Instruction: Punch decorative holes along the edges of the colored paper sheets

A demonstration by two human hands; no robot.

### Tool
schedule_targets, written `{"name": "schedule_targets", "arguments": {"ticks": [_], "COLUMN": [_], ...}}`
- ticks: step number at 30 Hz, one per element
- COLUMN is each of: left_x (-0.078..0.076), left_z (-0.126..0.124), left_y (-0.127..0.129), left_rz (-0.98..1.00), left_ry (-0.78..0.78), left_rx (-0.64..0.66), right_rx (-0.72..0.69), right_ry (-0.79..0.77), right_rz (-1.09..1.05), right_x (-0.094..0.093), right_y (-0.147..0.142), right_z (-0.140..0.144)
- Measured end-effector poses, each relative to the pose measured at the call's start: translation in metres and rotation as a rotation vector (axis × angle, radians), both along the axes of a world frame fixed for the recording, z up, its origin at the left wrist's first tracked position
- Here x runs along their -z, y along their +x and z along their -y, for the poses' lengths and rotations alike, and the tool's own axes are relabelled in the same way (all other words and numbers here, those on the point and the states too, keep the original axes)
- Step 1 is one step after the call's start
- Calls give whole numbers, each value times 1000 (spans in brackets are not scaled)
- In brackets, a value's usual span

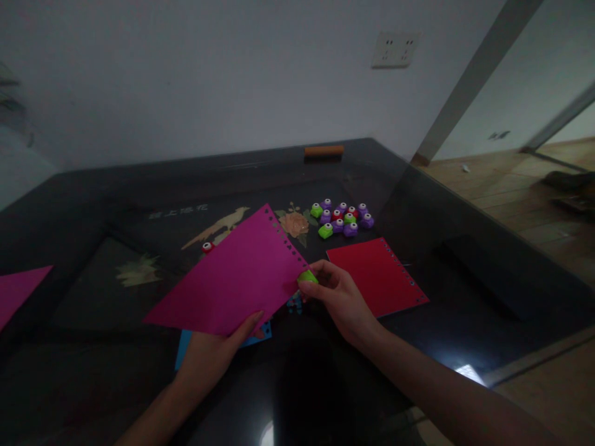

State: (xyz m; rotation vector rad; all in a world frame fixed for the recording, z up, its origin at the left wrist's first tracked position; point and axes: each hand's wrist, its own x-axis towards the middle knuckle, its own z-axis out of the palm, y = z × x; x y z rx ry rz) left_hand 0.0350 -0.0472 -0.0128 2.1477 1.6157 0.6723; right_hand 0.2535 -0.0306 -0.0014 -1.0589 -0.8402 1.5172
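Nearest, the left hand [216,350] pinches the lower edge of a magenta sheet [232,279] above a blue sheet [183,348]. Held mid-frame, the magenta sheet's long axis slants from lower left to upper right, perforated edge facing right. There the right hand [343,300] pinches a green paper punch [307,277]. Right of centre lie a red sheet [372,272] and, beyond, colourful punches [338,226]. Pale characters [177,212] on the desk [418,217], left of centre, are too dim to read surely. Farthest: a brown cylinder [324,151].
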Motion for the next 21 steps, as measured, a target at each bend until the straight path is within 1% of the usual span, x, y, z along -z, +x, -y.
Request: {"name": "schedule_targets", "arguments": {"ticks": [4,9,13,16,19,21], "left_x": [5,-2,-10,-15,-19,-21], "left_z": [1,-6,-8,-3,3,5], "left_y": [-1,-1,2,10,19,22], "left_rz": [5,63,115,178,234,240], "left_ry": [-23,-159,-205,-239,-192,-160], "left_rx": [30,13,-43,-111,-190,-213], "right_rx": [5,11,27,20,14,0], "right_ry": [1,-14,-6,-8,-2,-3], "right_rz": [-13,-34,-24,-36,-48,-43], "right_x": [1,0,0,1,3,4], "right_y": [0,0,-1,-1,0,0], "right_z": [0,0,-1,-1,-2,-2]}}
